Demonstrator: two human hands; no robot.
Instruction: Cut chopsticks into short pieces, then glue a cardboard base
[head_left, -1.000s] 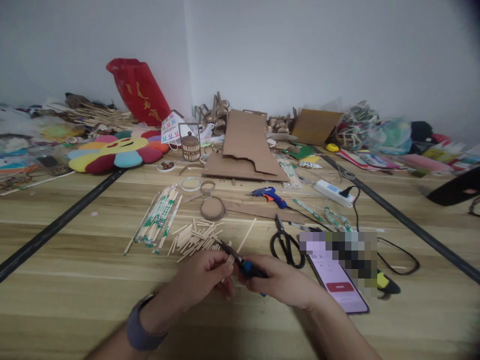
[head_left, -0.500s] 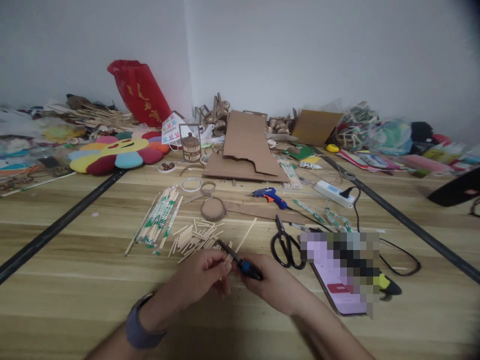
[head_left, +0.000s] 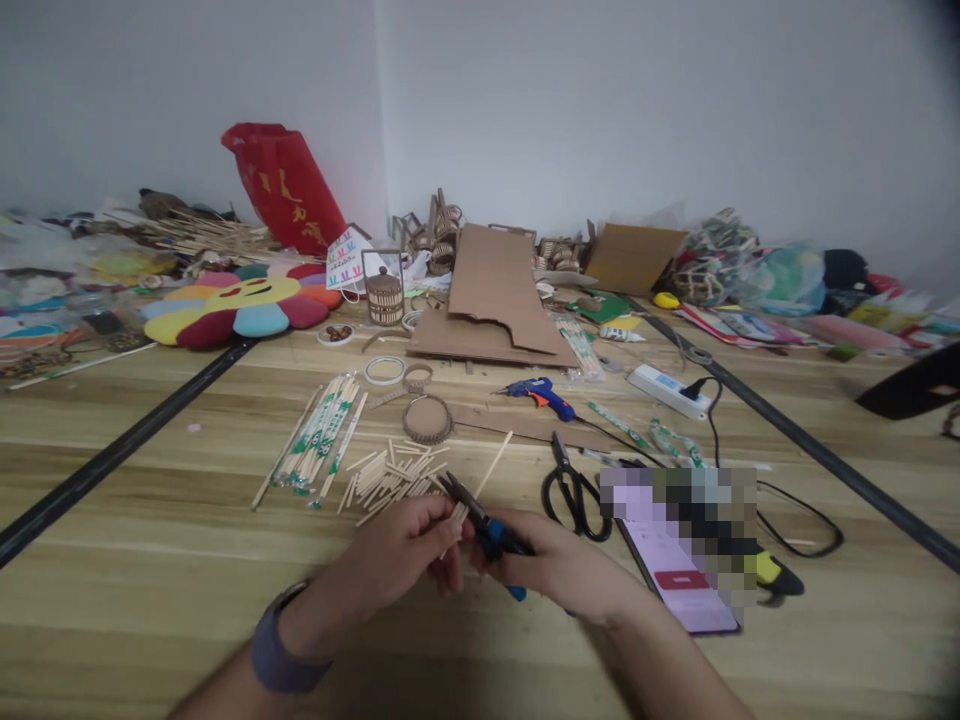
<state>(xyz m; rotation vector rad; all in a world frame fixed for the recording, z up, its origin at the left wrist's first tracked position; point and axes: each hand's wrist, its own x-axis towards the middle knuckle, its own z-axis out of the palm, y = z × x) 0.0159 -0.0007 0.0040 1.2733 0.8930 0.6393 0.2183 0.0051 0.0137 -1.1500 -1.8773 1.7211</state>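
Observation:
My left hand (head_left: 409, 545), with a watch on a grey-blue band at its wrist, is closed on short pale sticks (head_left: 459, 514). In my right hand (head_left: 547, 565) is a cutting tool (head_left: 491, 530) with dark blades and black-and-blue handles. Its slightly parted blades lie beside the sticks at my left fingertips. Just beyond my hands is a loose pile of short sticks (head_left: 390, 478), and one longer stick (head_left: 493, 464) slants up to the right. A round cardboard piece with a ridged rim (head_left: 427, 419) lies behind the pile.
Black scissors (head_left: 576, 495) and a partly blurred phone (head_left: 675, 570) lie right. Behind are a blue glue gun (head_left: 541, 393), a power strip (head_left: 667, 390), cardboard (head_left: 495, 280) and a small lidded basket (head_left: 385, 298). Wrapped sticks (head_left: 322, 435) lie left, before a flower cushion (head_left: 240, 305).
The cutting tool's blades have parted and its handles have spread, with a blue handle end now showing below my right hand. My left hand has barely moved.

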